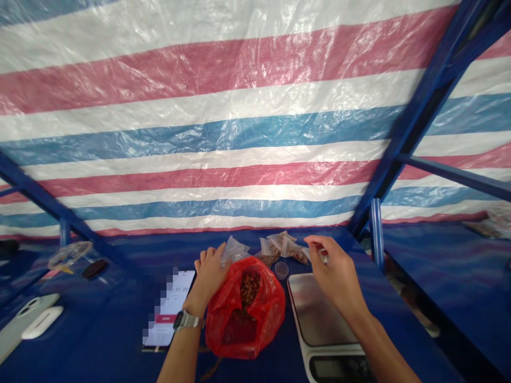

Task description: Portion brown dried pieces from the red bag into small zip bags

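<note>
My left hand (211, 271), with a metal-banded watch (186, 321) on the wrist, reaches past the left side of an open red plastic bag (213, 324). Its fingers are slightly apart, next to clear plastic zip bags (235, 249); its thumb is partly hidden. Brown dried bits (249, 288) lie inside the red bag. Over the far end of a kitchen scale (325, 314), my right hand (335, 274) is closed, apparently pinching a small clear zip bag (306, 253) mostly covered by the fingers. Beside it lie several filled zip bags (297, 252) and a small clear cup (281, 270).
A phone (170, 308) with a lit timer lies left of the red bag. Farther left are another phone (30, 319), a white case (42, 323) and a clear plastic cup (72, 255). Blue metal bars (399, 154) and striped sheeting (239, 127) stand behind the blue surface.
</note>
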Tool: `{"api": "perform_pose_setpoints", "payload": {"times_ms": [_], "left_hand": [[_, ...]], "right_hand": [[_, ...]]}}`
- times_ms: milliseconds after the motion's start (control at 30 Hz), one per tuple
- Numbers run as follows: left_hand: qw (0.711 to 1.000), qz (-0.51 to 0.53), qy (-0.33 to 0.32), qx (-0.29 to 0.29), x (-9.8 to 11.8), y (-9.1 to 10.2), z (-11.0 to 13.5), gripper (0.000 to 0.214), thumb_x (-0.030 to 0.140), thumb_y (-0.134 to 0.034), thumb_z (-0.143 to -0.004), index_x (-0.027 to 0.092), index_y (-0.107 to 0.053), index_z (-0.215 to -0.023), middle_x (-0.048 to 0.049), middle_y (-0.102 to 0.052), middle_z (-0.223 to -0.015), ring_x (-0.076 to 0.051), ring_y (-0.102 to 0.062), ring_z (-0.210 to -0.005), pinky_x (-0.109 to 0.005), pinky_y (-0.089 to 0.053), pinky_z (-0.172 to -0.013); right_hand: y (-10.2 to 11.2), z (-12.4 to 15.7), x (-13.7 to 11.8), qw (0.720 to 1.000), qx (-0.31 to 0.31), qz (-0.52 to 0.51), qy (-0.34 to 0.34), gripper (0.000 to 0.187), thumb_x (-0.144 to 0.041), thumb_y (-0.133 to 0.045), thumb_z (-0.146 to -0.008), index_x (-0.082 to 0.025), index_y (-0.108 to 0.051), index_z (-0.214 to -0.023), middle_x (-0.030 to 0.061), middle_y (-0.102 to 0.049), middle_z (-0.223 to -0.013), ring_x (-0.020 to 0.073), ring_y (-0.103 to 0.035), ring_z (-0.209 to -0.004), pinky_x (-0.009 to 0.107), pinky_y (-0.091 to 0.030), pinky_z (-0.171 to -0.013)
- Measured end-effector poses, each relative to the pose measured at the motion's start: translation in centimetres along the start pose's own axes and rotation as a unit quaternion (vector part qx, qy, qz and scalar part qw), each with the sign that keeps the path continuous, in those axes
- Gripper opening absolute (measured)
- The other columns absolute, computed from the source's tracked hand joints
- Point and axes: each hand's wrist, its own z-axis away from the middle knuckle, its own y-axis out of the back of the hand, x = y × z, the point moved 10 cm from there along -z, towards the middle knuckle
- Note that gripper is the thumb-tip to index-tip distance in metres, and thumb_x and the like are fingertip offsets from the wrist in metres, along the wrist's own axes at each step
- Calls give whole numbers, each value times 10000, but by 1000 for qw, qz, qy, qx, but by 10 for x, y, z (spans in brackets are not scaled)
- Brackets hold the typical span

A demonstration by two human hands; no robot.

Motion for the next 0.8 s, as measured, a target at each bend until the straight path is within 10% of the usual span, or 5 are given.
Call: {"api": "perform_pose_setpoints", "payload": {"times_ms": [100,267,533,800], "left_hand": [[999,-21,-20,-36,2,-21,5,569,377,-556,-888,247,-563,-1443,-172,-610,-1305,-349,-552,-1167,-535,-437,-986],[1000,-5,-25,-3,7,-3,1,732,385,-519,-926,301,-302,-1620,-128,-447,-1548,-356,-437,-1362,-564,-374,-1101],[994,-49,-76,-68,-4,-56,4,509,304,-303,-1036,330,-565,-1471,-61,-513,-1582,-352,-429,-1422,-611,-332,-1117],[994,96,-42,-42,0,-25,-7,511,442,-311,-1030,296,-601,-1424,-68,-591,-1510,-316,-473,-1421,-608,-308,-1178]], "right_hand": [[11,-4,12,1000,20,13,-3,234,-310,-506,-973,-203,-710,-1012,91,-753,-1020,233,-694,-867,382,-537,-841],[20,-7,18,999,29,21,-3,240,-314,-508,-959,-208,-716,-1015,85,-747,-1019,225,-688,-860,366,-538,-835],[21,-11,76,989,-12,142,-46,276,-258,-495,-933,-164,-722,-1060,139,-727,-1056,303,-680,-984,440,-514,-916],[2,-4,95,964,-107,235,-69,239,-241,-544,-949,-180,-751,-1052,137,-731,-1085,323,-675,-1010,424,-496,-892]]}}
